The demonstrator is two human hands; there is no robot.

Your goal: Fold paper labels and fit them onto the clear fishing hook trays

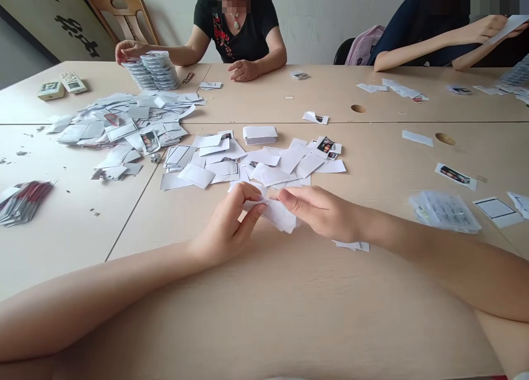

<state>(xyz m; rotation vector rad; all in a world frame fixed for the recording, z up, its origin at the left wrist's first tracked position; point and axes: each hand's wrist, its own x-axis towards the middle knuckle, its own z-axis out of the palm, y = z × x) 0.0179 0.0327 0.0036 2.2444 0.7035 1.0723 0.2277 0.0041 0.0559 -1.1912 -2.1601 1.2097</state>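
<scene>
The pale tabletop (289, 314) lies open in front of the forearms down to the near edge, while a loose pile of white paper pieces (256, 167) sits just ahead of the fingers, a small paper scrap (351, 246) lies just beyond the right wrist, and a bundle of clear plastic sleeves (444, 212) rests farther right. The left hand (225, 225) is curled almost shut, pinching one side of a creased white paper piece (276, 214), and the right hand (318, 212), nearly closed too, grips the other side between thumb and forefinger, holding it between them over the table.
</scene>
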